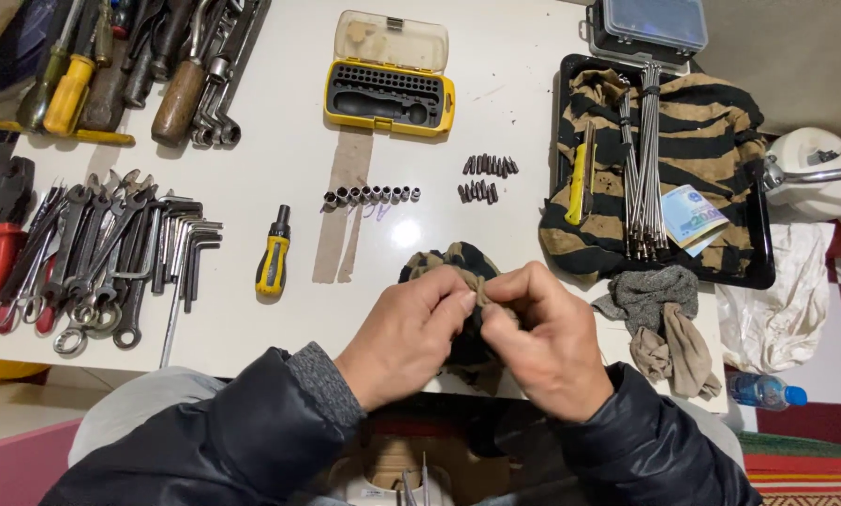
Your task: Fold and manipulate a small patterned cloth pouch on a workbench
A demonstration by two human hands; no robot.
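At the tabletop's (271, 178) near edge, left hand (406, 333) and right hand (547, 342) meet fingertip to fingertip, both pinched shut on a striped rag (449, 260); a yellow screwdriver (272, 253) lies left, sockets (372, 195) beyond.

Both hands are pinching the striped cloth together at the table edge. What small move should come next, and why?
Probably keep rubbing: the left hand and right hand pinch the tan-and-black striped cloth between their fingertips, and whatever sits inside is hidden, so it is likely still being wiped.
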